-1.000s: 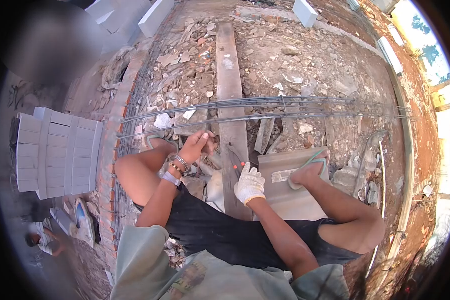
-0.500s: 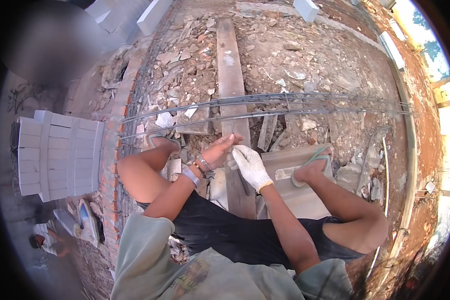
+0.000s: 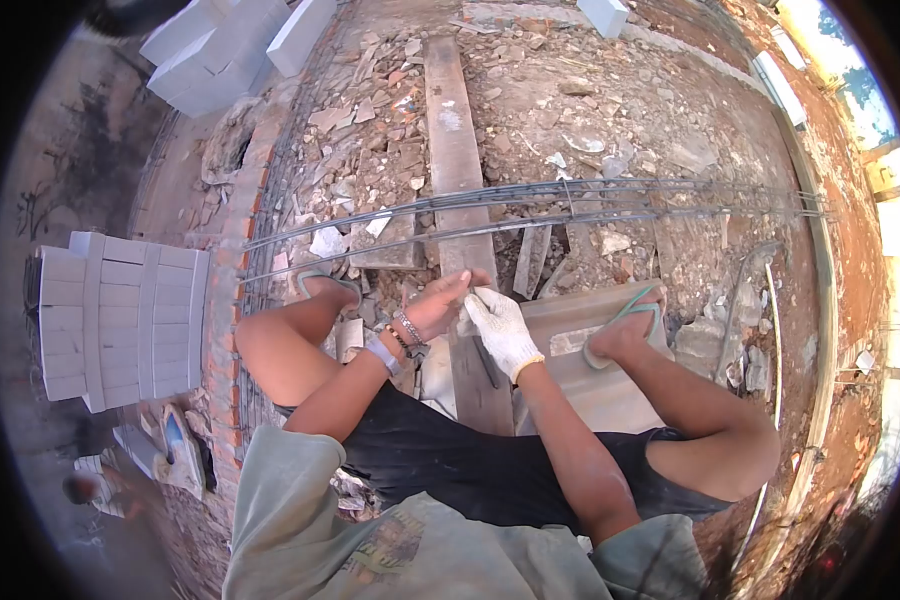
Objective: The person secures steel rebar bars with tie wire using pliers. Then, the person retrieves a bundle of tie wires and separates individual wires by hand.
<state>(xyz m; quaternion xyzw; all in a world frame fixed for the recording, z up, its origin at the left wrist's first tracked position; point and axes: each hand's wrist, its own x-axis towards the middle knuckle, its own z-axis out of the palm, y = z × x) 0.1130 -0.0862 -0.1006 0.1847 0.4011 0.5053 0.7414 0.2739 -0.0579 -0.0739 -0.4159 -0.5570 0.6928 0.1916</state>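
Note:
My left hand (image 3: 436, 307) is bare, with bracelets at the wrist, and its fingers are closed in a pinch. Touching its fingertips is my right hand (image 3: 502, 328) in a white knitted glove, its fingers also curled closed. Whatever they pinch is too small or hidden to make out. Both hands are above a long wooden plank (image 3: 457, 130) that runs away from me between my legs. A thin dark rod-like item (image 3: 489, 368) lies on the plank just below the glove. Beyond my fingers, several steel reinforcing bars (image 3: 570, 200) cross over the plank.
Broken rubble (image 3: 570, 120) covers the ground ahead. A stack of pale blocks (image 3: 120, 315) stands at the left beside a brick edge (image 3: 238, 360), with more blocks (image 3: 220, 55) farther back. My sandalled foot (image 3: 625, 330) rests by a grey slab (image 3: 560, 385). Another person (image 3: 105, 488) is at lower left.
My hands stay together in almost the same pose, with only slight finger movement. The view has shifted a little, and the person at lower left appears slightly farther right.

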